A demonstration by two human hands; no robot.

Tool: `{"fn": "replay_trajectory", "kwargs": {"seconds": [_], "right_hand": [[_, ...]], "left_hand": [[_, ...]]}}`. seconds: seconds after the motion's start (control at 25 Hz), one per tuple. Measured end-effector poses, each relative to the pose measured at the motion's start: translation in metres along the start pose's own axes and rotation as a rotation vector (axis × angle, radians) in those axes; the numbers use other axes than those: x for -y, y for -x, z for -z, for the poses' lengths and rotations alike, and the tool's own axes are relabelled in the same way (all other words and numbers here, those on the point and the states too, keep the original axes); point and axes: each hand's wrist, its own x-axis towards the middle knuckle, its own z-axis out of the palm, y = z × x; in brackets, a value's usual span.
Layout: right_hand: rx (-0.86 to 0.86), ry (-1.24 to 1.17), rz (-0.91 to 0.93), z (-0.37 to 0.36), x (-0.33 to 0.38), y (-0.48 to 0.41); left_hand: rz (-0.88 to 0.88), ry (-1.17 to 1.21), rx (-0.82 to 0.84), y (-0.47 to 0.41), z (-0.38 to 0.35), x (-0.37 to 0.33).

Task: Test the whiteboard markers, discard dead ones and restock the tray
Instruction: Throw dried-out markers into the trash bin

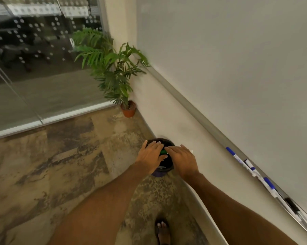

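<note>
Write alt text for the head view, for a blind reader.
The left hand and right hand reach over a dark floor bin, a green marker between them. At right, markers lie in the whiteboard tray; a potted plant stands in the corner.

The floor [60,165] is mottled brown and tan, blotched with darker patches. To the left stands a glass partition [43,82] set in a pale bottom rail [51,121], with rows of white dots [30,25] across its upper part; through it dark office chairs [16,53] show dimly. In the corner a leafy green plant [110,68] rises from a terracotta pot [128,110] on the floor, right against the cream wall [167,112]. A pale skirting [207,214] runs along the wall's foot, and the light is soft and even
</note>
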Motion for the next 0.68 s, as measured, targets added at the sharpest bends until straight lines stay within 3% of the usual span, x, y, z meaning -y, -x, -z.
{"fn": "replay_trajectory", "kwargs": {"seconds": [0.68], "right_hand": [[0.338, -0.139, 0.046, -0.225, -0.098, -0.166]], "left_hand": [[0.279, 0.073, 0.221, -0.188, -0.165, 0.107]]}}
